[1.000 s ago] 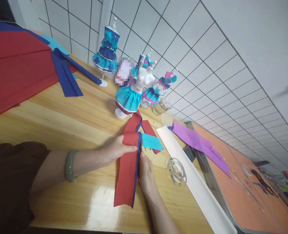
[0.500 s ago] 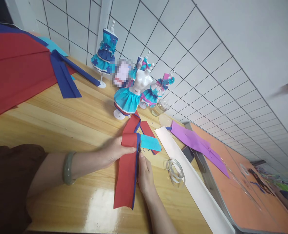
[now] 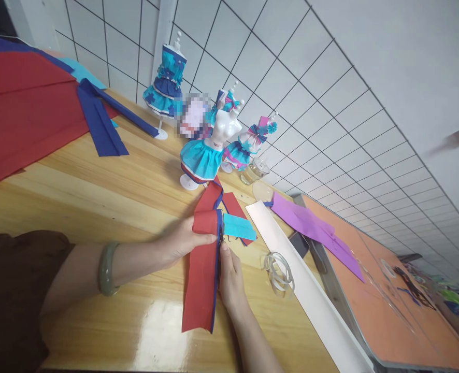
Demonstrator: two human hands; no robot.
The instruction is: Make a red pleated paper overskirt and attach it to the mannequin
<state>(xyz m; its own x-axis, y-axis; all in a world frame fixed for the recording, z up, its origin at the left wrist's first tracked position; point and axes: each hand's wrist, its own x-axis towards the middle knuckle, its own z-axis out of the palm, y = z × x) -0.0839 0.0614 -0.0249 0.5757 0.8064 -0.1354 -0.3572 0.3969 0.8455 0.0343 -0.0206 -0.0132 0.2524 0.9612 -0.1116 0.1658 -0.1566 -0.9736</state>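
Observation:
A long red crepe-paper strip (image 3: 202, 290) with a blue edge runs across the wooden table toward the mannequin. My left hand (image 3: 183, 241) is closed on its near part, thumb lying on top close to the blue edge. Along that edge my right hand (image 3: 231, 274) is closed around scissors (image 3: 221, 233), whose dark blades show at the blue border; their handles are mostly hidden by the fingers. Just right of the blades lies a light-blue paper piece (image 3: 239, 227), with tiny dark scraps around it. Behind stands a white mannequin (image 3: 227, 127) in a light-blue skirt (image 3: 202, 158).
Several other dressed mannequins stand at the back, one in a blue dress (image 3: 171, 77). A glass jar (image 3: 255, 171), a white strip (image 3: 291, 264), a ribbon coil (image 3: 278, 272) and purple paper (image 3: 315, 230) lie right. Large red paper (image 3: 27, 109) and folded blue paper (image 3: 101, 119) are left.
Both hands stay almost in place on the strip. The scissors' blades look slightly more apart from the blue edge; the whole view has shifted a little.

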